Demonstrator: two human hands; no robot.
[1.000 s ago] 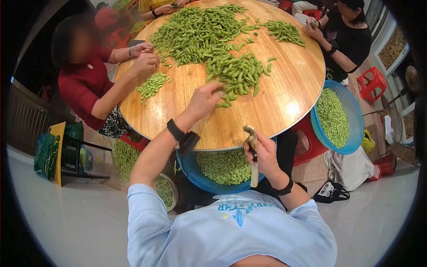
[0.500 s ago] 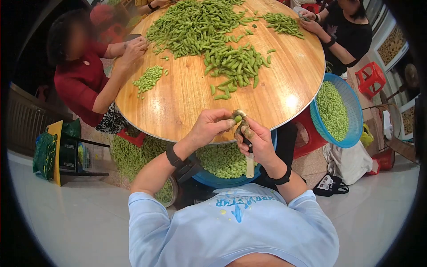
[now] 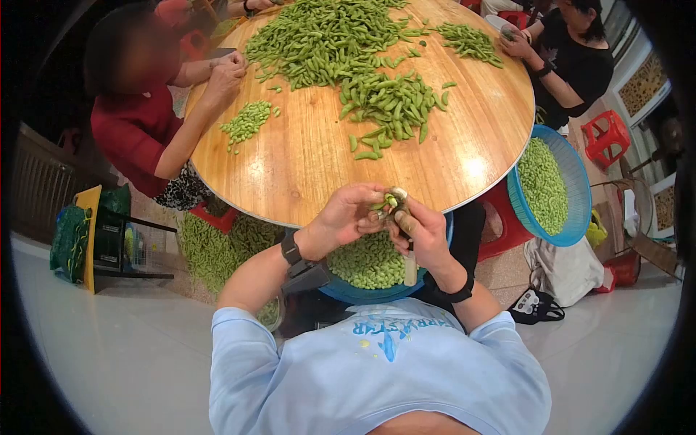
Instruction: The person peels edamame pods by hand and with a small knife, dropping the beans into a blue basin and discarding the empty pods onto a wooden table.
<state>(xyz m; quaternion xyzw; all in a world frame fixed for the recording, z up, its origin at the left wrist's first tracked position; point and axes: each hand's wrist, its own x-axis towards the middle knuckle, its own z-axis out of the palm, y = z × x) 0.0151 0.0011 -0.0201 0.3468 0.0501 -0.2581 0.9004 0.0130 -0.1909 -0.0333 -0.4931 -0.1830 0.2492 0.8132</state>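
your left hand [image 3: 346, 216], back from the pile [image 3: 388, 101], now pinches a green pod [image 3: 388, 202] against the small tool [image 3: 410, 270] gripped in your right hand [image 3: 426, 233], above the blue basin [image 3: 362, 295].

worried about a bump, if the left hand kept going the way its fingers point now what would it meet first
The left hand points at the bean pod it pinches; right behind that comes the right hand, gripping a small tool. The hands seem to touch, though depth is unclear.
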